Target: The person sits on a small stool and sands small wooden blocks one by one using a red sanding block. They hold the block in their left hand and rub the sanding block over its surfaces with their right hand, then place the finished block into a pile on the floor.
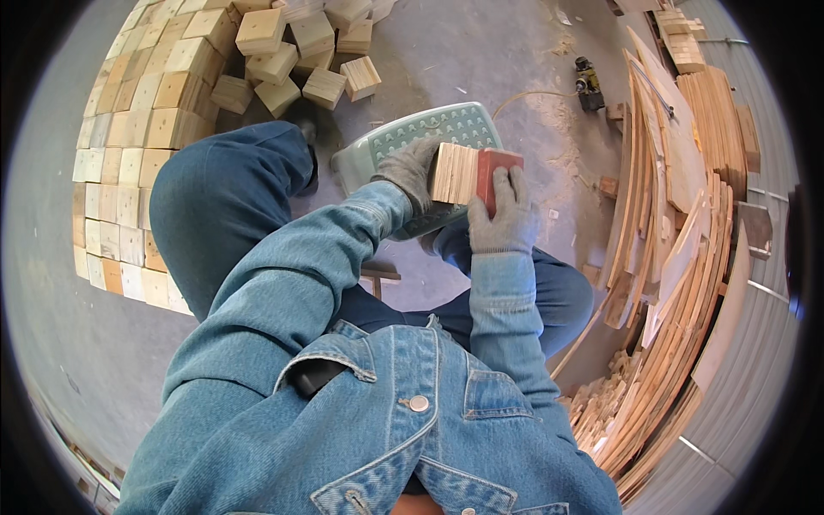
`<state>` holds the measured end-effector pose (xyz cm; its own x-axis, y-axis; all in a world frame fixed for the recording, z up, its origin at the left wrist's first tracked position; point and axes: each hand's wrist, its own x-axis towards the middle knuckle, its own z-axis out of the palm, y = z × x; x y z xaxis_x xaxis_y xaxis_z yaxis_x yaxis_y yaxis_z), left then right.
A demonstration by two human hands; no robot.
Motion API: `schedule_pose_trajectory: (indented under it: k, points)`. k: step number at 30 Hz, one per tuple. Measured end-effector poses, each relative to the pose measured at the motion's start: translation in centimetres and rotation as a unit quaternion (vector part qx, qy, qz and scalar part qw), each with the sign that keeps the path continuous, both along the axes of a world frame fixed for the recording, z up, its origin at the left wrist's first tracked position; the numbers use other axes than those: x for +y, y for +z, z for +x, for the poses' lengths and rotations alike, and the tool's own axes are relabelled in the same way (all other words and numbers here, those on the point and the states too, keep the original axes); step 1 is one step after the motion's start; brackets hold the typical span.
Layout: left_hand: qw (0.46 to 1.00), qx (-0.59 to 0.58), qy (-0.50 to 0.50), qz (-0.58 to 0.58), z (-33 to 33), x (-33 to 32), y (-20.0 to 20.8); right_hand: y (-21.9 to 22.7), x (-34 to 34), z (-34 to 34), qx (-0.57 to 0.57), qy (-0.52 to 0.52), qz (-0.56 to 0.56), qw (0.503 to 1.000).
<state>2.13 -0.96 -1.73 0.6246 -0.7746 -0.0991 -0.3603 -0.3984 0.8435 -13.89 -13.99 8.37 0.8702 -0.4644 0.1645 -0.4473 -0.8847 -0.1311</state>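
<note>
My left hand (409, 175), in a grey knit glove, is closed round the left side of a layered wooden block (454, 174). My right hand (503, 218), gloved the same way, grips a red sanding block (501, 161) with its fingers over the top. The red piece lies against the right face of the wood. Both are held above a pale green plastic stool (475, 125) with a bumpy top, between my knees. The fingertips of my left hand are partly hidden behind the wood.
Stacked wooden blocks (129, 129) stand at the left, with several loose blocks (273, 64) beside them. At the right lean long boards and plywood sheets (669, 257). A yellow and black power tool (589, 84) rests on the floor near a thin hose (536, 94) and sawdust.
</note>
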Motion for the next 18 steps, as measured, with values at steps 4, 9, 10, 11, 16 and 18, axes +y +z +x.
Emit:
schedule_pose_trajectory:
  k: [4,9,10,11,16,18]
  points:
    - [1.0,0.012,-0.008,-0.012,-0.5,-0.1,0.6,0.2,1.9,-4.3,0.008,-0.008,-0.006,1.0]
    - [0.998,-0.006,-0.012,0.056,0.0,-0.3,1.0,0.2,1.4,-3.8,-0.002,-0.003,-0.004,1.0]
    - [0.999,0.008,-0.012,0.048,0.1,-0.3,1.0,0.2,1.1,-3.2,0.001,-0.001,-0.006,1.0]
    - [0.999,0.022,-0.013,0.04,0.0,-0.3,1.6,0.2,0.6,-2.8,0.005,-0.002,-0.009,1.0]
    - [0.999,-0.029,0.036,-0.004,-0.6,-0.2,0.9,-0.4,-1.6,2.5,0.013,-0.023,-0.021,0.999]
    - [0.999,-0.015,0.037,-0.014,-0.8,-0.1,1.4,-0.4,-2.6,4.2,0.016,-0.02,-0.034,0.999]
